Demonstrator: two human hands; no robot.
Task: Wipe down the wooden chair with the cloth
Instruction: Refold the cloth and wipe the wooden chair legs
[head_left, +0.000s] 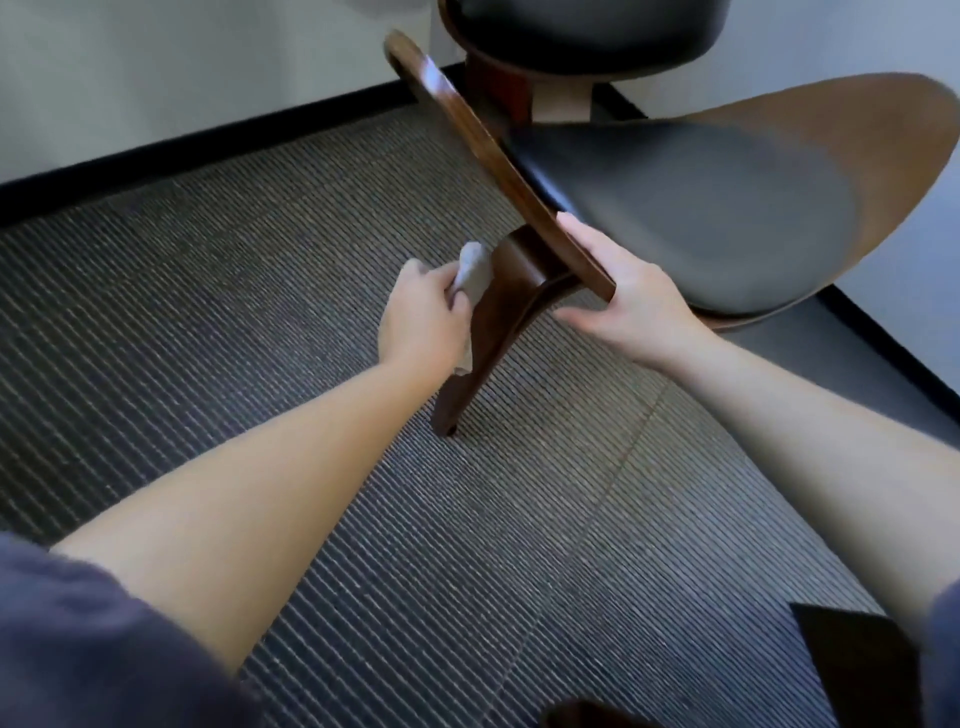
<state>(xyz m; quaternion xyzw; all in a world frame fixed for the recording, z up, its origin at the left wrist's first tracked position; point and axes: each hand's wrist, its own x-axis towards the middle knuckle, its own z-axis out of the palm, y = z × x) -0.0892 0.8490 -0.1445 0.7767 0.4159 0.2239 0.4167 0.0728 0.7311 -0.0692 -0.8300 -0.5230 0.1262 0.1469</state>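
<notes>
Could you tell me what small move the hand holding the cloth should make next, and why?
Probably slide the cloth down the chair leg toward the carpet. The left hand grips the cloth against the leg's top, the length below is uncovered, and the right hand holds the seat edge, steadying the chair.

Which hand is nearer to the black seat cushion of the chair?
Right. The right hand grips the wooden seat edge beside the black padded seat cushion; the left hand holds a grey cloth against the curved wooden leg.
</notes>
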